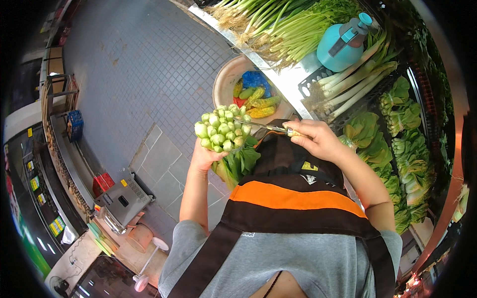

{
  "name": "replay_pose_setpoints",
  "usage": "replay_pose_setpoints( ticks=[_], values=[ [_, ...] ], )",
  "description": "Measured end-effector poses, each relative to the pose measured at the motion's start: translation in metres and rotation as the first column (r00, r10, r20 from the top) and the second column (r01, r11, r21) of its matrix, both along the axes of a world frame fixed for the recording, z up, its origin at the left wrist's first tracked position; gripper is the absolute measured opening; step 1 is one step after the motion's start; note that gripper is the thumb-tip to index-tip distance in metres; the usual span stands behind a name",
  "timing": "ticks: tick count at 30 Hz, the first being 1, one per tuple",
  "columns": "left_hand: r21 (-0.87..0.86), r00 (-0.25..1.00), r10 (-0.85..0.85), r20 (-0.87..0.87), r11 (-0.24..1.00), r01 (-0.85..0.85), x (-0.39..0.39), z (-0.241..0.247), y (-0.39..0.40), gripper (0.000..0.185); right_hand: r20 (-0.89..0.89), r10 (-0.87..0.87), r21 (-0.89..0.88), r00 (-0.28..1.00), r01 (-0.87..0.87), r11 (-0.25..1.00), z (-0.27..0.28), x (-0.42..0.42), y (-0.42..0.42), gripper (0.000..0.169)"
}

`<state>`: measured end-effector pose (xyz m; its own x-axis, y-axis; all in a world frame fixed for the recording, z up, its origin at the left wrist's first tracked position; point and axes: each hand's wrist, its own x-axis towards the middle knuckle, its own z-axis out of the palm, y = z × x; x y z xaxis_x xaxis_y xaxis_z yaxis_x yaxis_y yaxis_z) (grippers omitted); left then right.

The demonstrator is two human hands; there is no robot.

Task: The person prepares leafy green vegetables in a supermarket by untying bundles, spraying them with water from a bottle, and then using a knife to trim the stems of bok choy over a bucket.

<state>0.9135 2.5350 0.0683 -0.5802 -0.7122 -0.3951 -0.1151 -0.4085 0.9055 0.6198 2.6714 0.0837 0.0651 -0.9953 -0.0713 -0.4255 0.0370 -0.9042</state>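
Note:
A bundle of leafy greens [223, 128] is gripped in my left hand [208, 156], its pale green stem ends turned up towards me and its leaves hanging below. My right hand [313, 139] holds a knife [266, 126] by its light-coloured handle. The thin blade reaches left to the stems at the bundle's right side; whether it cuts into one, I cannot tell. Beneath the bundle and the blade stands a round pale tub [223, 80]. In it lie yellow-green bitter melons [261, 108], a blue plastic bag [257, 82] and something red.
A metal-edged display counter [277, 80] on the right bears spring onions [257, 18], leeks [354, 82], a teal pump sprayer [341, 48] and bundled greens [413, 164]. Grey tiled floor [149, 56] lies ahead. To the left are a metal machine [125, 199] and a blue crate [75, 125].

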Motion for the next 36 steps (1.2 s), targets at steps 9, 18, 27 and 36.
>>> replay_pose_setpoints(
  ticks=[9, 18, 27, 36],
  values=[
    [-0.006, 0.999, -0.022, 0.034, 1.0, 0.022, -0.002, -0.003, -0.005, 0.078, -0.024, -0.016, 0.064, 1.0, 0.017, 0.998, 0.004, -0.001, -0.004, 0.034],
    [0.022, 0.999, 0.024, 0.021, 0.999, -0.024, -0.002, -0.007, -0.015, 0.077, -0.029, -0.098, 0.084, 0.995, 0.1, 0.991, 0.015, 0.01, -0.009, 0.032],
    [-0.135, 0.997, 0.051, 0.06, 0.99, -0.043, -0.011, -0.004, -0.022, 0.072, 0.083, -0.149, 0.173, 0.985, 0.133, 0.976, 0.02, 0.017, -0.015, 0.033],
    [-0.887, 0.833, 0.457, 0.311, 0.453, 0.083, -0.02, -0.026, -0.01, 0.07, 0.269, -0.237, 0.137, 0.934, 0.206, 0.969, 0.023, 0.038, -0.016, 0.035]
  ],
)
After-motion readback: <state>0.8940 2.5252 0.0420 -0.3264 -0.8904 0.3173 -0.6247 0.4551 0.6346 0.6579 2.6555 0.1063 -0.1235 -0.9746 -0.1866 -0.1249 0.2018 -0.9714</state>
